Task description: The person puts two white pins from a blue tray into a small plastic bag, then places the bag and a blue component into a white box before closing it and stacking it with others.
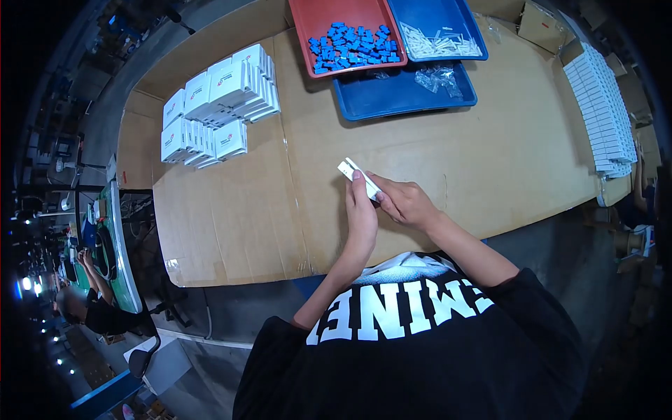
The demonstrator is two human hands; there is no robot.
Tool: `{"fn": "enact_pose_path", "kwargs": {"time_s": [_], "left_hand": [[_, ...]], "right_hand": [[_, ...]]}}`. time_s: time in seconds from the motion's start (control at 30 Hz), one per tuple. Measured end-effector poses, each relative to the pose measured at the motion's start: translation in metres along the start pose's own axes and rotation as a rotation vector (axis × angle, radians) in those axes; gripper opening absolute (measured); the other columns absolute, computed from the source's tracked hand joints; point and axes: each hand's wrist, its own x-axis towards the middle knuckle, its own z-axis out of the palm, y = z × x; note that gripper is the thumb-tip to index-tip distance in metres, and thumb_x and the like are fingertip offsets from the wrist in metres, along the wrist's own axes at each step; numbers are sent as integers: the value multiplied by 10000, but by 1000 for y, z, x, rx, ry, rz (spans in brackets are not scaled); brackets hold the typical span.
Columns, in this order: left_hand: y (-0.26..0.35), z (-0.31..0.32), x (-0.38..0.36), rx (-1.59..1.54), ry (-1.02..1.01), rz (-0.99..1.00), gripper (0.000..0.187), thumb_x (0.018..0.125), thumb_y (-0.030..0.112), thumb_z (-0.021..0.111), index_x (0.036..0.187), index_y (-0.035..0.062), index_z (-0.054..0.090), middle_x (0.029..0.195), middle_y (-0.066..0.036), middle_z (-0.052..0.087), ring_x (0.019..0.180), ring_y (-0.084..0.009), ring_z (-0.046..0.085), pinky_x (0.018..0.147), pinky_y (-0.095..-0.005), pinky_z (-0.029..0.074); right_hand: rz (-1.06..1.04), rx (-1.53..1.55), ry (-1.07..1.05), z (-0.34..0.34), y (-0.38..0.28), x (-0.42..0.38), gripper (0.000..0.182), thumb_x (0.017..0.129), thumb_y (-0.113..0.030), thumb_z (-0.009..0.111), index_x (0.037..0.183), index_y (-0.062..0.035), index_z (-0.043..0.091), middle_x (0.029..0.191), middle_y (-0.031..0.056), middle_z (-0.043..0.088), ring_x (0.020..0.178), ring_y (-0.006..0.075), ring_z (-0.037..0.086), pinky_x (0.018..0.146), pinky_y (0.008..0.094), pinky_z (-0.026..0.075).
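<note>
A slim white box [346, 168] is held at a slant between both hands, above the near middle of the table. My left hand [361, 210] is closed round its near side, thumb laid along the upper face. From the right, my right hand [409, 201] grips the lower end, its fingers bent against the box and close to the left hand. The far end of the box sticks out past the left thumb; its near part is hidden by the fingers.
On the cardboard-covered table [364, 147], stacked white boxes [220, 87] stand at the left. A red tray [301, 35] holds blue parts, a blue tray [399, 21] white sticks, and a lower blue tray [371, 105] clear bags. White boxes [600, 108] line the right edge. Another person [105, 308] works at far left.
</note>
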Motion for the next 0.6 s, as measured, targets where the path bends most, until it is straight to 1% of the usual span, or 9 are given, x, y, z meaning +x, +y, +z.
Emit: {"fn": "enact_pose_path", "kwargs": {"time_s": [0.13,0.4,0.43,0.47,0.5,0.53,0.57,0.6], "left_hand": [[-5,-3,4,23,5,-2,614,1073,545,428,1372,11,481,1190,-90,561,1076,-172,564,964,-341,457],[-13,-8,9,-16,-18,7,606,1076,534,431,1361,2,484,1191,-103,575,1091,-190,577,989,-342,454],[-13,-6,9,-25,-5,47,546,1086,514,414,1280,15,521,1089,-67,582,981,-148,572,881,-306,466],[-13,-5,8,-33,8,86,502,1097,493,397,1200,29,558,988,-32,590,872,-106,568,772,-269,479],[-9,-5,7,-33,10,84,502,1097,493,397,1200,29,558,988,-32,590,872,-106,568,772,-269,479],[-2,-6,7,-64,-20,37,488,1100,451,411,1302,19,514,1062,-59,597,921,-121,580,821,-280,492],[4,-8,8,-97,-49,-8,503,1103,410,425,1405,10,470,1136,-86,603,969,-136,593,870,-290,506],[6,-10,9,-102,-47,-4,503,1103,410,425,1405,10,470,1136,-86,603,969,-136,593,870,-290,506]], "right_hand": [[7,-6,-15,1,-3,-1,380,966,-131,625,1275,90,606,1122,241,724,735,352,735,630,405,611],[-9,-42,59,8,-5,-4,373,979,-107,605,1283,109,594,1129,239,722,722,354,731,618,396,614],[-6,-40,59,6,-6,-4,373,979,-107,605,1283,109,594,1129,239,722,722,354,731,618,396,614],[42,-10,18,3,-7,-4,379,996,-131,590,1301,93,592,1184,251,700,812,351,734,691,404,616],[89,19,-24,-2,-9,-2,386,1014,-156,576,1320,78,591,1238,263,678,902,347,736,764,412,617],[87,20,-26,-7,-12,3,386,1014,-156,576,1320,78,591,1238,263,678,902,347,736,764,412,617],[96,86,-44,-13,-16,10,398,1031,-187,556,1344,57,584,1306,273,637,1015,348,707,849,416,593],[106,152,-64,-18,-18,16,411,1048,-219,536,1369,35,577,1374,283,597,1128,349,678,933,419,569]]}}
